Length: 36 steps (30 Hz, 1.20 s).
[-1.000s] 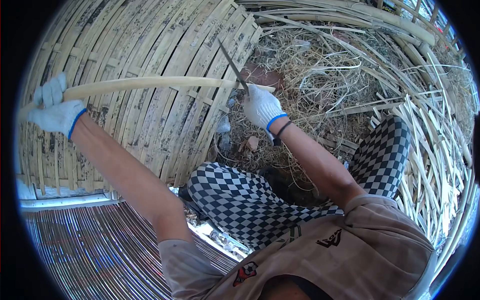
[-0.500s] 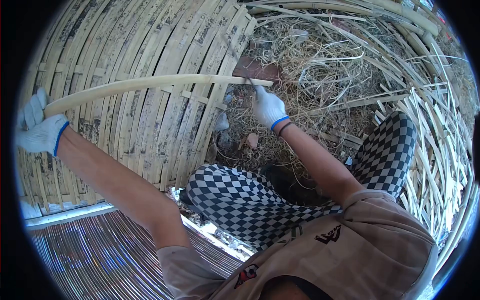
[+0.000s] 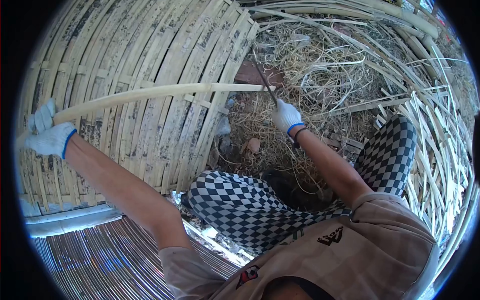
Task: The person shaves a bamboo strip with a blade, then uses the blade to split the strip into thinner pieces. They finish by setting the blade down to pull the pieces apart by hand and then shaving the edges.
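Observation:
A long pale bamboo strip (image 3: 145, 92) stretches across the view, bowed slightly upward. Its left end is in my left hand (image 3: 46, 129), which wears a white glove with a blue cuff, fingers wrapped round it. My right hand (image 3: 287, 116), gloved the same way, grips a knife (image 3: 264, 75) with a long, thin dark blade. That blade points up and crosses the strip close to its right end. Beneath that end lies a reddish-brown block (image 3: 250, 74) on the ground.
A woven bamboo mat (image 3: 165, 45) rises on the left. Curly shavings (image 3: 320, 65) cover the ground ahead. A heap of split strips (image 3: 435, 165) lies at the right, and a bamboo pole (image 3: 400, 14) runs along the top. A ribbed sheet (image 3: 115, 255) is at lower left.
My right hand has moved right and toward me, to the strip's end, with more of the knife blade now showing. My left hand and the strip have shifted slightly right and down.

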Tool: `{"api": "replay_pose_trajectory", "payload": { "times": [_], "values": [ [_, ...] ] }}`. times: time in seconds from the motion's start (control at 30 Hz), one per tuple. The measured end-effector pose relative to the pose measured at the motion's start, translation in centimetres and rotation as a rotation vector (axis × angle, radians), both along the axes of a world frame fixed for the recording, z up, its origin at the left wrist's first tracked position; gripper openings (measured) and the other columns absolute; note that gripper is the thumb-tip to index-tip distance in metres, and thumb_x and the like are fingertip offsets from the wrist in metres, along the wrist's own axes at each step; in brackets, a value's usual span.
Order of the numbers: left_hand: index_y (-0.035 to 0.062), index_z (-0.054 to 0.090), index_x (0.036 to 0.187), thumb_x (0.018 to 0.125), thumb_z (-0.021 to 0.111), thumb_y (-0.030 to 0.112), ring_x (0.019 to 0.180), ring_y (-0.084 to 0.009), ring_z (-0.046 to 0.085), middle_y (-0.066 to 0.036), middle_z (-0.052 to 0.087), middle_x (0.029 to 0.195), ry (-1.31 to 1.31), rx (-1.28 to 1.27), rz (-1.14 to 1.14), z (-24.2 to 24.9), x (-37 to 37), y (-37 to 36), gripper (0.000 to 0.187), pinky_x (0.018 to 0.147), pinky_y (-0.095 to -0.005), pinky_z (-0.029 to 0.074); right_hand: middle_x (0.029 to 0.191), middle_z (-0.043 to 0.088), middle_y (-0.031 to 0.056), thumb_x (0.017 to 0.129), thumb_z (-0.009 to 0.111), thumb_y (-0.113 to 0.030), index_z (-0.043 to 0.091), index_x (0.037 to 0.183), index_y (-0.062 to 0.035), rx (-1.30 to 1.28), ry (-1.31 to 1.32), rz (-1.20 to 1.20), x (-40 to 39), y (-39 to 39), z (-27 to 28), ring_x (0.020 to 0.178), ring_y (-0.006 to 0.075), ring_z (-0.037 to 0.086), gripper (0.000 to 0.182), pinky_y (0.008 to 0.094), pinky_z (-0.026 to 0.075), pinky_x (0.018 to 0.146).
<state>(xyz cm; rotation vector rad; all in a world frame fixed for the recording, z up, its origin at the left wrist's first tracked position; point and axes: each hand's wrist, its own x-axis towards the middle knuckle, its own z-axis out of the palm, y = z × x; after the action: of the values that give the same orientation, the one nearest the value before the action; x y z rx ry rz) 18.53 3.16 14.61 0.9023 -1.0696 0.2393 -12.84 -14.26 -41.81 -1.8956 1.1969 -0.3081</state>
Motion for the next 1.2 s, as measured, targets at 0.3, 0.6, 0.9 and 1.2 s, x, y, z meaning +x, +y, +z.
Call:
{"api": "replay_pose_trajectory", "payload": {
  "times": [0.3, 0.6, 0.9, 1.2],
  "values": [
    [0.0118, 0.04, 0.075, 0.107, 0.025, 0.055, 0.05, -0.0159, 0.021, -0.001, 0.025, 0.055, 0.093, -0.069, 0.161, -1.9, -6.2, -2.3, 0.056, 0.052, -0.035, 0.034, 0.11, 0.071, 0.0299, 0.099, 0.056, -0.033, 0.062, 0.124, -0.0052, 0.068, 0.152, 0.001, -1.9, -1.3, -8.3, 0.103, 0.0458, 0.069, 0.038, 0.054, 0.055, 0.09],
    [0.0125, 0.041, 0.076, 0.107, 0.026, 0.062, 0.05, -0.0158, 0.018, 0.002, 0.022, 0.055, 0.233, -0.217, 0.242, -4.7, -13.6, 3.5, 0.061, 0.051, -0.0319, 0.026, 0.131, 0.065, 0.0304, 0.092, 0.065, -0.042, 0.052, 0.138, 0.0052, 0.087, 0.277, 0.202, -7.2, -2.8, -0.4, 0.122, 0.0435, 0.064, 0.067, 0.0468, 0.052, 0.103],
    [0.0109, 0.043, 0.081, 0.105, 0.027, 0.068, 0.05, -0.0179, 0.033, -0.001, 0.031, 0.056, 0.516, -0.606, 0.259, -5.5, -17.3, 7.3, 0.065, 0.051, -0.0358, 0.041, 0.11, 0.072, 0.0165, 0.105, 0.052, -0.055, 0.039, 0.152, -0.0058, 0.711, -0.948, 0.485, -15.3, -2.2, 17.2, 0.096, 0.0229, 0.073, 0.069, 0.0353, 0.061, 0.077],
    [0.0095, 0.053, 0.076, 0.102, 0.036, 0.07, 0.054, -0.022, 0.045, -0.005, 0.045, 0.061, 0.955, -0.349, -0.055, -25.3, -8.8, 2.7, 0.068, 0.058, -0.0404, 0.046, 0.101, 0.069, 0.0049, 0.108, 0.05, -0.049, 0.057, 0.137, -0.0098, 0.907, -1.606, 0.196, -18.6, -4.2, 18.7, 0.081, 0.0135, 0.065, 0.049, 0.0282, 0.056, 0.064]
  ]
}}
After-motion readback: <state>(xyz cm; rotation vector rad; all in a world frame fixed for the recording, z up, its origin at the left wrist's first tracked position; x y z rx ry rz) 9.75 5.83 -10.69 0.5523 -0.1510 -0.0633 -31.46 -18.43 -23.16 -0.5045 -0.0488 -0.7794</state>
